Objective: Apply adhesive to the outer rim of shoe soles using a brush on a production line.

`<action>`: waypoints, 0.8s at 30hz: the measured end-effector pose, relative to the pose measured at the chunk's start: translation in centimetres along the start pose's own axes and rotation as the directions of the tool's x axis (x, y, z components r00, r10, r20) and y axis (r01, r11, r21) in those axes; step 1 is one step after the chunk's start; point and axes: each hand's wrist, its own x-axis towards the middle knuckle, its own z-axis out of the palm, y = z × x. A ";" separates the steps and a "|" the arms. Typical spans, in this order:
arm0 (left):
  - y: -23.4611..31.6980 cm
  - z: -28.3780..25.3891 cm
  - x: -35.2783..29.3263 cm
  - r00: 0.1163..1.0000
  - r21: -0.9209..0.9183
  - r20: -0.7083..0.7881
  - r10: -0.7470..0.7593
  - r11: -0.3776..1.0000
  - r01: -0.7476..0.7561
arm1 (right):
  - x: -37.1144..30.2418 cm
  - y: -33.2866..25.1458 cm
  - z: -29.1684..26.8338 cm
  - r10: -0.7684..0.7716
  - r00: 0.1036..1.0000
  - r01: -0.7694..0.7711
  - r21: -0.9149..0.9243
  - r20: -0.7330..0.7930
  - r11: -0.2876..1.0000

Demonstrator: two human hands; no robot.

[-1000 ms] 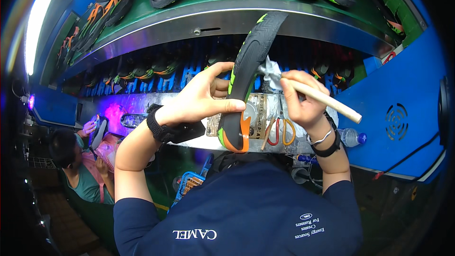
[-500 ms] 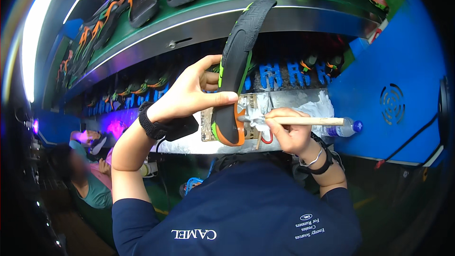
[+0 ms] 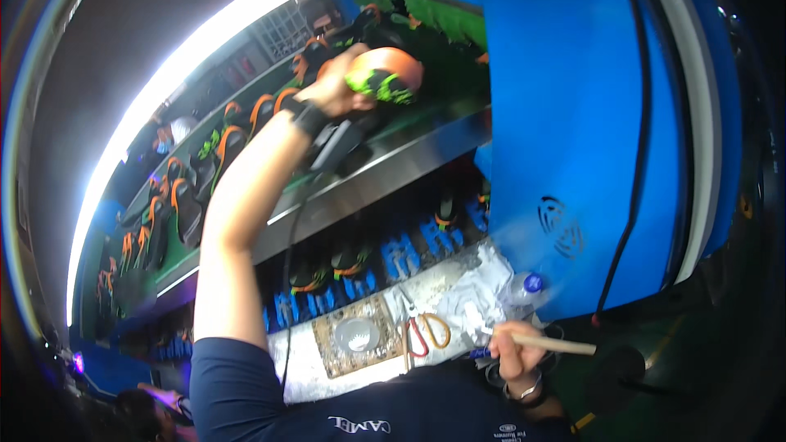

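Note:
High over the green conveyor belt [image 3: 446, 86], my left hand [image 3: 334, 88] is closed around a shoe sole [image 3: 391, 74] in orange, black and bright green. Motion smears this sole, and its far end is hidden. Low at the right, my right hand [image 3: 516, 354] grips a brush [image 3: 566, 345] by its pale wooden handle. The brush's bristle end is hard to make out, close to a crumpled white cloth [image 3: 473, 299] on the bench. Left of that hand, a round dish [image 3: 359, 334] sits on a stained square board.
More soles [image 3: 187, 209] line the belt to the left. Below its metal edge [image 3: 393, 160] stand several blue racks [image 3: 399, 255]. Red and yellow loop handles [image 3: 419, 336] lie beside the board. A capped clear bottle [image 3: 522, 288] stands against the blue machine panel [image 3: 557, 155], where a black cable hangs.
My left hand has carried the sole up and away from the bench to above the belt. My right hand has dropped lower with the brush, apart from the sole. The view has swung rightward.

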 end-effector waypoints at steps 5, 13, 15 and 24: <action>1.2 -1.9 11.9 0.800 0.333 -0.599 0.023 0.916 0.223 | -1.3 0.2 -2.2 0.060 0.988 -0.062 -0.013 -0.141 0.998; 0.6 -1.5 5.3 0.700 0.400 -0.710 0.078 -0.773 0.493 | 0.4 2.2 -2.7 0.139 0.984 -0.134 0.049 -0.114 0.990; 1.4 -1.0 4.2 0.719 0.390 -0.690 0.081 -0.796 0.463 | 0.2 2.1 -2.4 0.141 0.983 -0.134 0.071 -0.114 0.988; -0.4 14.4 -3.3 0.955 0.568 0.094 0.281 -0.803 0.180 | -0.3 5.1 0.4 0.254 0.967 -0.256 0.076 0.031 0.964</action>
